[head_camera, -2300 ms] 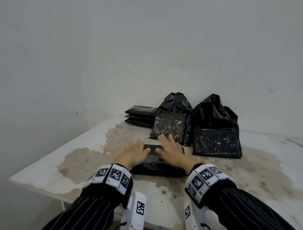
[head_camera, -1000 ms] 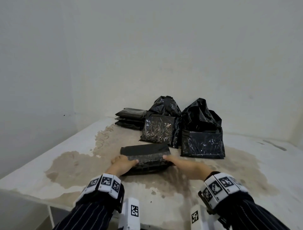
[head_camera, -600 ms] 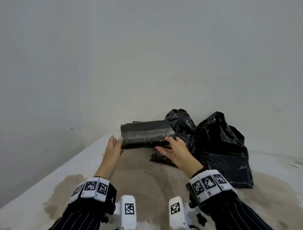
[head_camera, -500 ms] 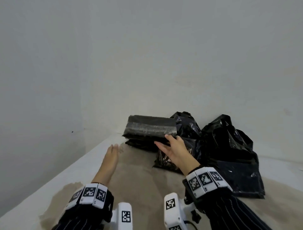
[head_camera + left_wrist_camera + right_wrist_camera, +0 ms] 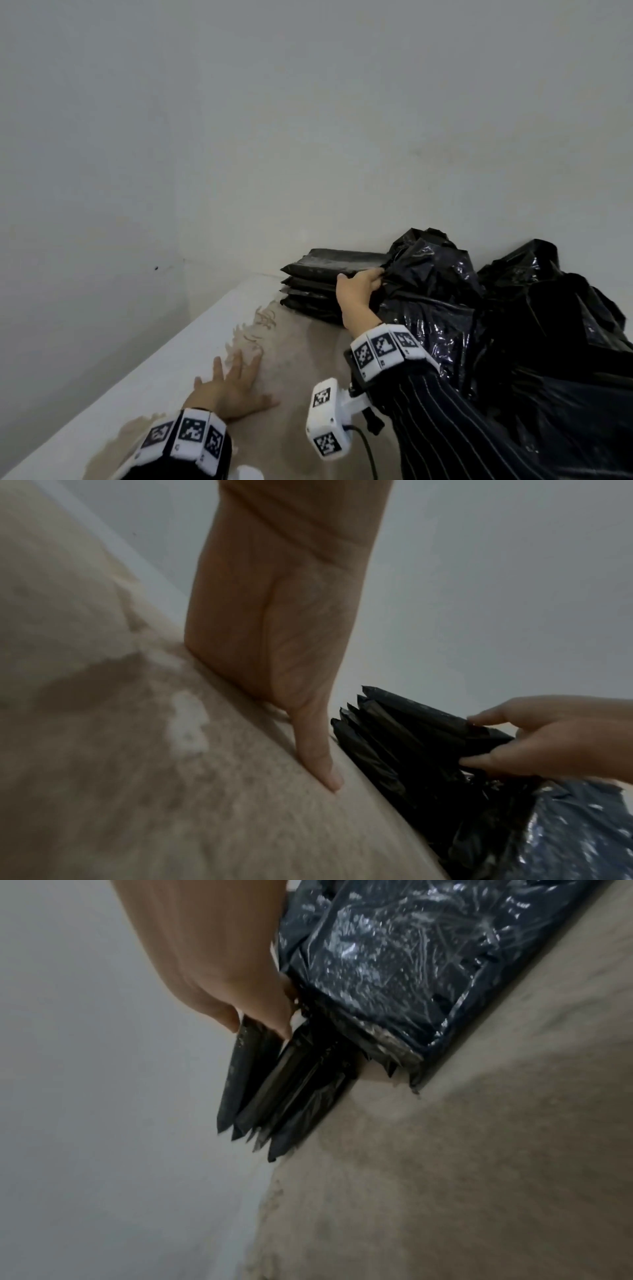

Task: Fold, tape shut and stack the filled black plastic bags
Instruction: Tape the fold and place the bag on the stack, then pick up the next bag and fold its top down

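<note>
Right now the right hand point(image 5: 356, 291) grip pinches the near end of the top flat folded black plastic bag point(image 5: 339, 263) on the stack point(image 5: 308, 291); left hand point(image 5: 233, 387) lies flat, fingers spread, on the stained white desk point(image 5: 171, 377), well apart.

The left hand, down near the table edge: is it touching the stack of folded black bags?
Apart. In the head view the left hand lies flat on the table, with bare tabletop between it and the stack of folded bags.

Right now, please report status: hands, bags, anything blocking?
Left hand flat on table. Right hand gripping top packet on stack. Unfolded bags crowd right side.
</note>
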